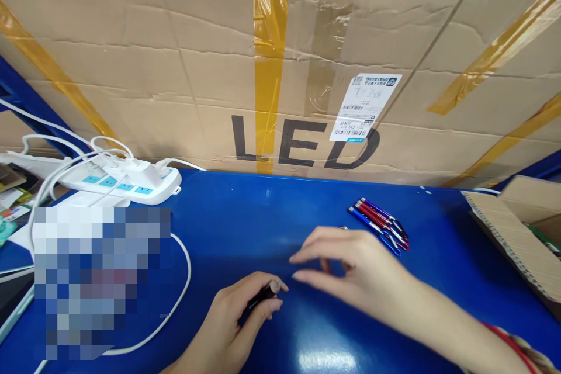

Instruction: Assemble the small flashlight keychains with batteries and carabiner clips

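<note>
A dark cylinder (263, 294), partly hidden, is pinched by the left hand (228, 317); at two o'clock the right hand (367, 263) is spread, a small object (344, 227) mostly covered behind it.

The back of the blue tabletop (228, 210) is bordered by a large cardboard carton (210, 58), on which black "LED" lettering (299, 143) is printed. The carton is crossed by strips of yellow packing tape (268, 41), and the top of the "D" is partly covered by a white shipping label (363, 106). At the left, a white power strip (169, 190) is fitted with a plugged-in adapter (144, 174), and a white cable (189, 272) is curved below. At the right edge, an open cardboard box (511, 245) is seen.
</note>
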{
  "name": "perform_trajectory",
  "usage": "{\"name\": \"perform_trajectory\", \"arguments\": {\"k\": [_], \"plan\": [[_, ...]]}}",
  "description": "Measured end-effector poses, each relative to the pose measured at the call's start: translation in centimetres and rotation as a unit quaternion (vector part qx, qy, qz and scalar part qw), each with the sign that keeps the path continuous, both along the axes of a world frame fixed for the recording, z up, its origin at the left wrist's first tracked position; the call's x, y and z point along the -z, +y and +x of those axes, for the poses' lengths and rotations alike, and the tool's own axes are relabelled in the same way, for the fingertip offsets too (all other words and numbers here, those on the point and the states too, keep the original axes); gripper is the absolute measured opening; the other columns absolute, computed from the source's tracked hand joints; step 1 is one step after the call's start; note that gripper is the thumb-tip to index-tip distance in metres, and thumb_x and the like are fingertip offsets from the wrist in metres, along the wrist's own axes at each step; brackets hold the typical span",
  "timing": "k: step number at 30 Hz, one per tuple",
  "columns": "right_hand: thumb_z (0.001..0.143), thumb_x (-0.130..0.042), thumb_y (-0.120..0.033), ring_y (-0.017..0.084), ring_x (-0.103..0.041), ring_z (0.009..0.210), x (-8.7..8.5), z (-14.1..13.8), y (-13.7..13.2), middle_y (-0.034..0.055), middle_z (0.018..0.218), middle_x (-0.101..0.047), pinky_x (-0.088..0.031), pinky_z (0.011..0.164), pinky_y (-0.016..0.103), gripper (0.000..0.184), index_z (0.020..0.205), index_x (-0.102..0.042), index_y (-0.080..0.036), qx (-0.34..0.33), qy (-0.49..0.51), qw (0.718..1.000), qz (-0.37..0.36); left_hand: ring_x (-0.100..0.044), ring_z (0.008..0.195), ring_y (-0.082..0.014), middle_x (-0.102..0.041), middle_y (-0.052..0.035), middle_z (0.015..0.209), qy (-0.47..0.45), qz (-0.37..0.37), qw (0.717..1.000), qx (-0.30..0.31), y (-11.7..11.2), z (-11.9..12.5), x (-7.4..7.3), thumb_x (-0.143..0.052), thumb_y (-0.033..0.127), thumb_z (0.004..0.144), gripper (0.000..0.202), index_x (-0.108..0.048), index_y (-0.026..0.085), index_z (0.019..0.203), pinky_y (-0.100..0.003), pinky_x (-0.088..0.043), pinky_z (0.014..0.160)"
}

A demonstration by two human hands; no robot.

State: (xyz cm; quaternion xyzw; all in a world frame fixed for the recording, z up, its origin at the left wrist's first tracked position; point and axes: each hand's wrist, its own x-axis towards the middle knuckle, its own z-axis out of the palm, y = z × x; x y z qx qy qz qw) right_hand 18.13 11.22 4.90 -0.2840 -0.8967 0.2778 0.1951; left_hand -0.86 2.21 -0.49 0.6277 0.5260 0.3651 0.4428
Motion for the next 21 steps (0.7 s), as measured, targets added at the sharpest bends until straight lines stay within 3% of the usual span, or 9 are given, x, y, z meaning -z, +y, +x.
{"name": "perform_trajectory", "arguments": {"k": [2, 4, 8, 12, 14, 18, 21], "plan": [[0.078, -0.065, -0.028, 0.012, -0.061, 0.062, -0.4, 1.5, 1.8, 0.0001, 0.085, -0.067, -0.047, 0.058, 0.023, 0.014, 0.091, -0.069, -0.025, 0.08, -0.116, 0.988, 0.063, -0.055, 0.066, -0.0108, -0.06, 0.0, 0.076, 0.002, -0.021, 1.0, -0.01, 0.0, 0.1, -0.3, -0.042, 0.029, 0.09, 0.019, -0.059, 0.02, 0.09, -0.015, -0.043, 0.058], [0.069, -0.07, -0.019, 0.014, -0.061, 0.061, -0.2, 3.0, 3.8, 0.0005, 0.088, -0.067, -0.043, 0.05, 0.022, 0.018, 0.087, -0.07, -0.025, 0.139, -0.235, 0.956, 0.103, -0.055, 0.067, -0.0109, -0.06, -0.0001, 0.077, 0.002, -0.032, 0.999, -0.015, 0.0, 0.1, -0.5, -0.042, 0.03, 0.09, 0.02, -0.06, 0.02, 0.09, -0.015, -0.044, 0.059], [0.066, -0.067, -0.011, 0.014, -0.063, 0.067, 1.3, 4.7, 6.9, 0.0006, 0.095, -0.067, -0.043, 0.051, 0.021, 0.027, 0.09, -0.069, -0.025, 0.11, -0.289, 0.949, 0.069, -0.055, 0.068, -0.0104, -0.059, 0.0004, 0.077, 0.0, -0.038, 0.999, -0.01, 0.1, 0.0, -0.6, -0.041, 0.031, 0.091, 0.021, -0.059, 0.021, 0.091, -0.015, -0.044, 0.061], [0.066, -0.06, -0.005, 0.015, -0.064, 0.065, 2.8, 5.0, 8.2, 0.0026, 0.075, -0.069, -0.048, 0.056, 0.022, 0.02, 0.077, -0.071, -0.019, 0.097, -0.266, 0.959, 0.007, -0.056, 0.069, -0.0106, -0.06, 0.0003, 0.078, 0.0, -0.042, 0.999, -0.016, 0.2, -0.1, -0.4, -0.041, 0.031, 0.091, 0.021, -0.059, 0.021, 0.091, -0.015, -0.044, 0.061], [0.067, -0.06, -0.005, 0.014, -0.063, 0.064, 3.0, 4.9, 8.4, 0.0037, 0.074, -0.068, -0.05, 0.059, 0.023, 0.02, 0.079, -0.07, -0.016, 0.1, -0.253, 0.962, -0.001, -0.056, 0.068, -0.0109, -0.06, 0.0001, 0.077, 0.0, -0.03, 0.999, -0.015, 0.2, -0.1, -0.4, -0.041, 0.031, 0.091, 0.021, -0.06, 0.021, 0.091, -0.016, -0.044, 0.06], [0.078, -0.057, -0.017, 0.013, -0.063, 0.067, 2.0, 3.9, 7.4, 0.007, 0.084, -0.067, -0.051, 0.062, 0.025, 0.017, 0.089, -0.069, -0.016, 0.083, -0.174, 0.981, -0.008, -0.054, 0.066, -0.0105, -0.059, 0.0008, 0.075, 0.006, -0.01, 1.0, -0.011, 0.1, -0.1, -0.2, -0.042, 0.03, 0.09, 0.02, -0.06, 0.02, 0.091, -0.016, -0.043, 0.061], [0.08, -0.06, -0.027, 0.012, -0.063, 0.068, 0.9, 2.2, 5.4, 0.0056, 0.085, -0.066, -0.051, 0.061, 0.023, 0.015, 0.086, -0.069, -0.017, 0.054, -0.064, 0.992, -0.092, -0.053, 0.065, -0.0099, -0.059, 0.0012, 0.076, 0.014, 0.001, 1.0, -0.01, 0.1, -0.1, -0.1, -0.043, 0.03, 0.09, 0.019, -0.06, 0.021, 0.089, -0.016, -0.043, 0.061]]}}
